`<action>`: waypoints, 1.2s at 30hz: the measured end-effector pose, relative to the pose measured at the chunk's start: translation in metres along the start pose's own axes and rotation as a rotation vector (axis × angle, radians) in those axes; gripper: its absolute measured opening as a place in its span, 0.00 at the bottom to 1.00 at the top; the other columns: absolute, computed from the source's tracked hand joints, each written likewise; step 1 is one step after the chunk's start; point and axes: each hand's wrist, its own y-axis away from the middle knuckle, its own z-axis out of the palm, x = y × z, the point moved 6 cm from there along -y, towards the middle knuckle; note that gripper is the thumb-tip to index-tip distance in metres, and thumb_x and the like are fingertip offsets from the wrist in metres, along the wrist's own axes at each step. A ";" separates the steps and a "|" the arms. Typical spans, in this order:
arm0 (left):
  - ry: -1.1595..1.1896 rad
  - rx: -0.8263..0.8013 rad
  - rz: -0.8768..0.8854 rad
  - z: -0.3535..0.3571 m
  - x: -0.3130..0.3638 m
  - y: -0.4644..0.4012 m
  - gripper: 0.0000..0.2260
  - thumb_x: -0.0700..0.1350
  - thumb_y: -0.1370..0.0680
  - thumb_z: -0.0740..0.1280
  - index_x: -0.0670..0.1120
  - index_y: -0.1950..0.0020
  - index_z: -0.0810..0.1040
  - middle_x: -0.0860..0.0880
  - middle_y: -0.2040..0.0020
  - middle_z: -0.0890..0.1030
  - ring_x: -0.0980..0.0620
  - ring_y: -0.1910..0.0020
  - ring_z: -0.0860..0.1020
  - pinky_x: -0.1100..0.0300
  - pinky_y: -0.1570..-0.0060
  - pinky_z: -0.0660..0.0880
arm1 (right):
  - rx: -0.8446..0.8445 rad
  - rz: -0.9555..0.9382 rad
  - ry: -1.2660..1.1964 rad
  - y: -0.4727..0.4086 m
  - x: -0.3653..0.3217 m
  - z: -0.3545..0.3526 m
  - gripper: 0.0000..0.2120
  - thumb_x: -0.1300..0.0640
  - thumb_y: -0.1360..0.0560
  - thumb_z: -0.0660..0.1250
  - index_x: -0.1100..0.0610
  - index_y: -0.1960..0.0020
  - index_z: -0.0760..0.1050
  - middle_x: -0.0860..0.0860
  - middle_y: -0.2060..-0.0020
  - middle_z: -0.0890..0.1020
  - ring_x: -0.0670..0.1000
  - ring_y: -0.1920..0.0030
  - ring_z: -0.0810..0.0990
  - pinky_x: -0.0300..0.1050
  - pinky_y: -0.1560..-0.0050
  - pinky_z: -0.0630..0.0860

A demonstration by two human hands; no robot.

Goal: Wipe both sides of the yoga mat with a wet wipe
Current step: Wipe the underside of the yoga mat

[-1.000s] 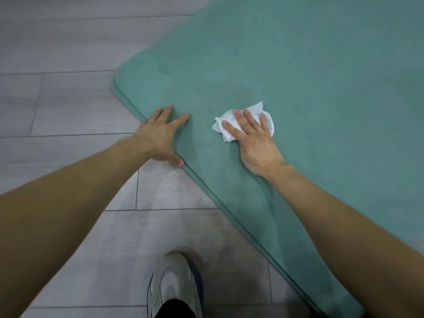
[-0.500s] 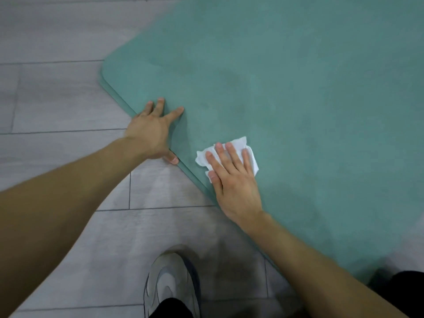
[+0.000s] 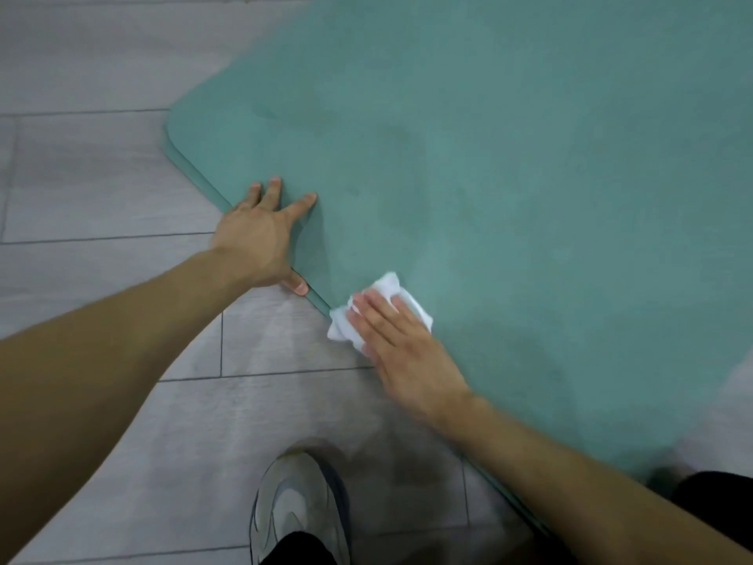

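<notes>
Down on the floor (image 3: 93, 185), the mat (image 3: 509, 177) lies flat on grey planks, teal side up, and fills most of the upper right of your view. Its near edge runs on a diagonal from a rounded corner at upper left down toward lower right, passing under your right forearm. You can't really tell the long axis from here since the far ends are cut off by the frame; all you get is that one corner pointing left and the two edges leaving it.

Your left hand (image 3: 260, 234) sits flat on that near edge, fingers straight and spread on the mat, thumb tucked down at the rim against the floor. It's pressing, not gripping anything.

Your right hand (image 3: 397, 344) lies palm-down on the wipe (image 3: 387, 291), fingers stretched out fairly straight over it, pinning it to the mat. The wipe is a crumpled white wad right at the near edge, a little way along it from your left thumb, and one corner of it pokes past the rim over the floor. The hand looks a bit motion-blurred.

At the bottom, a grey shoe (image 3: 299, 511) stands on the planks, just off the mat, between your two arms.
</notes>
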 end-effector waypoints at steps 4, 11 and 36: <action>0.011 -0.003 -0.001 0.001 0.002 0.002 0.68 0.68 0.42 0.84 0.64 0.15 0.42 0.45 0.13 0.42 0.39 0.14 0.48 0.42 0.20 0.59 | 0.077 0.062 0.017 -0.037 0.070 -0.021 0.25 0.52 0.11 0.49 0.54 0.15 0.55 0.51 0.16 0.57 0.51 0.16 0.52 0.54 0.16 0.47; 0.029 0.001 -0.006 0.000 0.000 0.001 0.68 0.69 0.43 0.84 0.64 0.15 0.43 0.46 0.13 0.43 0.40 0.14 0.48 0.41 0.20 0.60 | 0.124 0.225 0.020 -0.035 0.049 -0.018 0.28 0.58 0.15 0.54 0.58 0.15 0.55 0.55 0.16 0.59 0.56 0.16 0.52 0.61 0.17 0.50; 0.026 0.052 -0.004 -0.003 0.001 0.004 0.67 0.69 0.44 0.84 0.65 0.15 0.45 0.48 0.13 0.46 0.42 0.14 0.50 0.44 0.22 0.64 | 0.117 0.280 -0.009 -0.090 0.055 -0.025 0.27 0.51 0.13 0.50 0.55 0.15 0.55 0.51 0.16 0.57 0.53 0.16 0.52 0.57 0.17 0.49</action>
